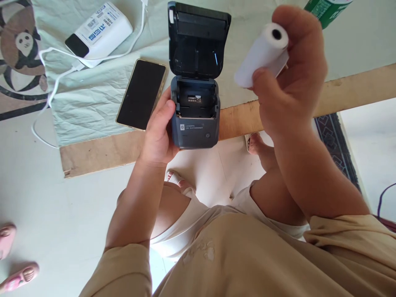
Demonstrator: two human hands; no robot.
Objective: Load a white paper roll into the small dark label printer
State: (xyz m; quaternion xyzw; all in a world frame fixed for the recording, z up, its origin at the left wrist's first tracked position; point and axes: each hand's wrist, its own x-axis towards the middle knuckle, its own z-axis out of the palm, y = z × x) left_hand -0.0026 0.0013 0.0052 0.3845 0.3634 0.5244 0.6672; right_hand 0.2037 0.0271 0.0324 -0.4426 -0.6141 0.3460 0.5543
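Note:
A dark portable thermal printer [195, 132] sits in my left hand [160, 132], whose thumb presses its left side. Its lid [198, 41] is swung up, and the paper compartment shows a small printed label inside with no roll in it. To the right, my right hand [293, 78] holds a white paper roll [256, 57] tilted, thumb on its near side. The roll's dark core hole faces up and to the right, and a short loose end of paper hangs by the fingers. Roll and printer are apart.
A smartphone [142, 94] lies left of the printer on the pale green cloth [83, 95]. Behind it are a white power bank [102, 33] and a white cable [123, 54]. A green can [328, 10] stands at back right. The wooden table edge [99, 154] runs across; another person's pink slippers [21, 277] show lower left.

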